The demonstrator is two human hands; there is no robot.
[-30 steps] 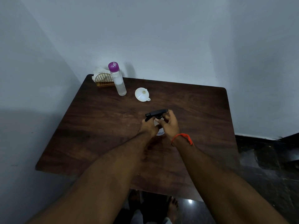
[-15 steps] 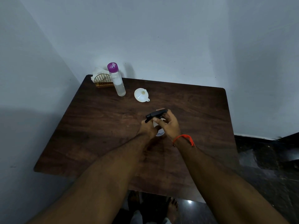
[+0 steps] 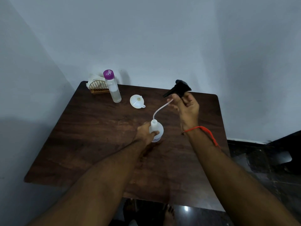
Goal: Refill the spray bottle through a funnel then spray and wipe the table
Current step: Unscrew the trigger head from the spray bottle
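A small white spray bottle (image 3: 157,130) stands upright in the middle of the dark wooden table (image 3: 91,131), its neck uncovered. My left hand (image 3: 146,134) grips its body from the left. My right hand (image 3: 187,108) holds the black spray head (image 3: 179,89) up and to the right of the bottle. The head's pale dip tube (image 3: 160,109) curves down and its end is still in the bottle's neck. A white funnel (image 3: 137,101) lies on the table behind the bottle. A clear refill bottle with a purple cap (image 3: 112,86) stands at the back left.
A gold wire holder with white tissues (image 3: 97,86) sits in the table's back left corner, beside the refill bottle. Grey walls close in behind and to the left. A dark floor lies to the right and below the table's near edge.
The spray head was on the bottle with both hands around it. My right hand has since lifted it up and to the right, drawing the tube out; my left hand still holds the bottle.
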